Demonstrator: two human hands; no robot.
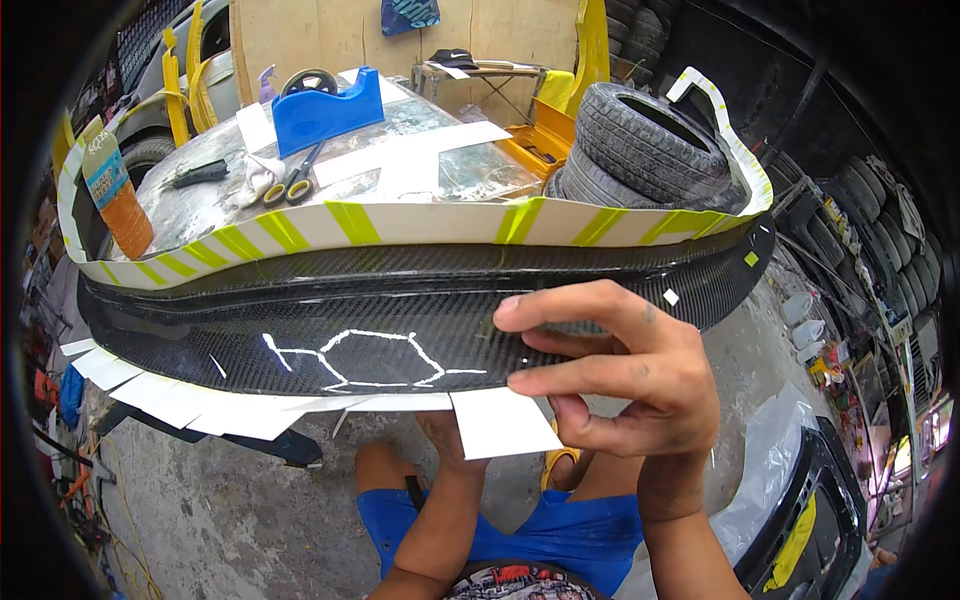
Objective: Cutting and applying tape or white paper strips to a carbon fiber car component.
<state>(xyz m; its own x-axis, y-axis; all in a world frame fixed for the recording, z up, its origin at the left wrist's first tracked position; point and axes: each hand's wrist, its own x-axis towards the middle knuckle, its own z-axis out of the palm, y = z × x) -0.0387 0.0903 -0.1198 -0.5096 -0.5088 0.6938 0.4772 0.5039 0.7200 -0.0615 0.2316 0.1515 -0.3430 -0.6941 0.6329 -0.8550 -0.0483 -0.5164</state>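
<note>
A curved black carbon-fibre-patterned panel [200, 335] stretches across the view before me, with a white chalk-like outline [380, 360] on its face. White strips [230, 410] hang along its near edge. My right hand [630, 375] has its fingers spread, the tips touching the panel and the top corner of a white card piece [505, 425]. Beneath the near edge is my left hand [440, 432], its fingers hidden behind the panel and strips. Along the far edge runs a white band [400, 222] with yellow-green tape pieces.
Behind the panel, a table [450, 180] bears a blue tape dispenser [330, 112], scissors [290, 188] and a bottle of orange liquid [118, 195]. Stacked tyres [650, 145] stand at the right. A black car part [810, 520] lies on the floor by plastic sheeting [755, 470].
</note>
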